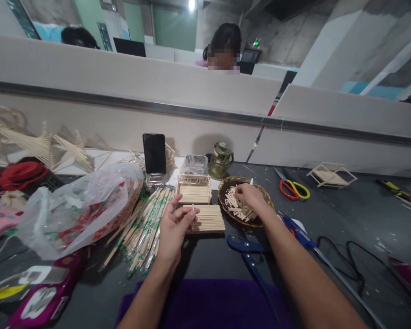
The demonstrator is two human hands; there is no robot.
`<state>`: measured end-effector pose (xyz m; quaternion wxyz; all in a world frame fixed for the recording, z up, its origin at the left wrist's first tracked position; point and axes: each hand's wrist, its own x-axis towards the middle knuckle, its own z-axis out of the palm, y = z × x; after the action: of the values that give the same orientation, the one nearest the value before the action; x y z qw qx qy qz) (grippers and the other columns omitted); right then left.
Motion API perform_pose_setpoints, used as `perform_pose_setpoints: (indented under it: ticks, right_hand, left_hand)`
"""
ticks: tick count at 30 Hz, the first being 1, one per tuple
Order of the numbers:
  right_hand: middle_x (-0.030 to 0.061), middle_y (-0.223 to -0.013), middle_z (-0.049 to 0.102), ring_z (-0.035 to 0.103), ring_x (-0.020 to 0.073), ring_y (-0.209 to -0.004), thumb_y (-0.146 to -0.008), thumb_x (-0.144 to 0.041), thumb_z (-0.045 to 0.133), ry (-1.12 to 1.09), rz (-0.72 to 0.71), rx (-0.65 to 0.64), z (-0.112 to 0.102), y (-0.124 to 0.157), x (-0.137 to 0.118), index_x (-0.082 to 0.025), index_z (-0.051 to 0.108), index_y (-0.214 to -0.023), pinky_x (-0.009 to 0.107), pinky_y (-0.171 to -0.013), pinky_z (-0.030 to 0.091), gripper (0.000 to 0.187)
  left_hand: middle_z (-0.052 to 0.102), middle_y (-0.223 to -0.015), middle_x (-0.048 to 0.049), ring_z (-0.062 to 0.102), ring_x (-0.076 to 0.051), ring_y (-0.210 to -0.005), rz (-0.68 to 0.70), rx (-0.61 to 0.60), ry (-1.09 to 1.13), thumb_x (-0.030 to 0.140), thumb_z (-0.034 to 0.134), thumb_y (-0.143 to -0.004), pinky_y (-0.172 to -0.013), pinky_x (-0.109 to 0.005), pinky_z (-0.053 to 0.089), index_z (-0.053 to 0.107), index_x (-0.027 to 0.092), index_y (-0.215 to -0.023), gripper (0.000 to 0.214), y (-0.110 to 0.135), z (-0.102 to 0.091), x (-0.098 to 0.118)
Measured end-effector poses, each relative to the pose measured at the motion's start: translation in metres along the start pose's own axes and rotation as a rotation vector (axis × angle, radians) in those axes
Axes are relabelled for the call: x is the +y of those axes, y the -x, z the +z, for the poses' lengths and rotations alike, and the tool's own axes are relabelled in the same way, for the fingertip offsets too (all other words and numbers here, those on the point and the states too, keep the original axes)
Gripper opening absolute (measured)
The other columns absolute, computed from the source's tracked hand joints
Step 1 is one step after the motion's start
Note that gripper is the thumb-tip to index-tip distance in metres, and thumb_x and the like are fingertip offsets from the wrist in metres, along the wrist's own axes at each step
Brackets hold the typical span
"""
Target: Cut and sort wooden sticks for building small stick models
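My left hand (178, 224) is closed in a pinch, with the tip of a short wooden stick (193, 207) showing between thumb and fingers. Just beyond it lies a flat panel of parallel wooden sticks (208, 218). A small chair-like stick model with a railing (193, 193) stands behind that panel. Over a round woven basket (267, 198), my right hand (250, 195) has its fingers pressed together in a heap of short cut sticks (238, 204). Whatever those fingertips grip is hidden.
Wrapped chopsticks (147, 228) and a plastic bag (85, 205) lie left. Blue cutting pliers (248, 249), a glue gun (297, 233) with its cord, and scissors (294, 189) lie right. A phone (155, 154) and green bottle (221, 161) stand behind. A person (226, 41) sits beyond the partition.
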<state>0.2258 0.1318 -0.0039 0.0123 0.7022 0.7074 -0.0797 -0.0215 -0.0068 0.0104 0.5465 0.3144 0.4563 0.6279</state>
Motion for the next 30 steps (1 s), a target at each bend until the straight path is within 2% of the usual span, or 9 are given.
perform_pose_setpoints:
  ticks: [6,9,13,17,21,25,30]
  right_hand:
    - [0.0025,-0.088,0.073,0.064,0.0154,-0.082,-0.079,-0.016,0.056,-0.011,-0.045,-0.013,-0.004,0.001,0.011,-0.023,0.071,-0.085,0.021,-0.064,0.037,0.017]
    - [0.0016,-0.083,0.072,0.064,0.0151,-0.079,-0.080,-0.023,0.058,-0.011,-0.066,-0.034,-0.004,0.004,0.011,-0.023,0.071,-0.081,0.021,-0.063,0.036,0.013]
    - [0.0049,-0.080,0.072,0.064,0.0180,-0.076,-0.079,-0.031,0.060,0.009,-0.047,-0.037,-0.001,0.006,0.007,-0.022,0.072,-0.079,0.023,-0.060,0.035,0.015]
    - [0.0075,-0.085,0.073,0.065,0.0192,-0.080,-0.081,-0.022,0.054,0.018,-0.037,-0.019,-0.003,0.004,0.013,-0.020,0.072,-0.081,0.024,-0.061,0.035,0.018]
    - [0.0011,-0.081,0.072,0.064,0.0147,-0.076,-0.075,-0.016,0.060,-0.012,-0.112,-0.076,-0.009,0.004,0.025,-0.023,0.072,-0.079,0.020,-0.061,0.036,0.014]
    - [-0.0020,-0.080,0.072,0.063,0.0118,-0.073,-0.071,-0.008,0.059,-0.029,-0.187,-0.121,-0.009,0.005,0.031,-0.023,0.072,-0.080,0.018,-0.062,0.037,0.023]
    - [0.0004,-0.084,0.073,0.065,0.0142,-0.078,-0.075,-0.009,0.054,-0.012,-0.187,-0.084,-0.009,0.005,0.032,-0.023,0.074,-0.080,0.019,-0.066,0.040,0.025]
  left_hand:
    - [0.072,-0.085,-0.0047,0.061,-0.011,-0.067,0.001,0.000,0.012,0.027,0.076,-0.074,-0.052,-0.017,0.044,0.041,0.016,-0.132,0.069,0.001,0.000,0.000]
    - [0.072,-0.085,-0.0048,0.063,-0.012,-0.068,0.000,-0.003,0.016,0.027,0.076,-0.073,-0.052,-0.018,0.045,0.041,0.016,-0.132,0.069,0.001,0.001,-0.001]
    - [0.073,-0.085,-0.0047,0.062,-0.012,-0.068,-0.005,0.005,0.012,0.027,0.076,-0.073,-0.052,-0.018,0.045,0.042,0.016,-0.132,0.069,0.001,0.001,-0.001]
    - [0.072,-0.084,-0.0041,0.062,-0.011,-0.067,0.002,0.007,0.003,0.026,0.076,-0.074,-0.052,-0.017,0.044,0.042,0.016,-0.131,0.067,0.000,0.000,-0.001]
    - [0.072,-0.084,-0.0043,0.063,-0.011,-0.067,-0.002,-0.008,0.004,0.027,0.076,-0.074,-0.052,-0.017,0.044,0.042,0.016,-0.130,0.066,0.001,0.001,-0.001]
    - [0.072,-0.085,-0.0049,0.063,-0.011,-0.065,-0.017,-0.003,0.008,0.028,0.077,-0.073,-0.052,-0.017,0.044,0.043,0.016,-0.130,0.068,0.001,0.001,-0.001]
    - [0.073,-0.085,-0.0045,0.063,-0.012,-0.066,-0.017,-0.008,0.013,0.028,0.077,-0.073,-0.052,-0.017,0.044,0.042,0.017,-0.129,0.067,0.000,0.001,-0.001]
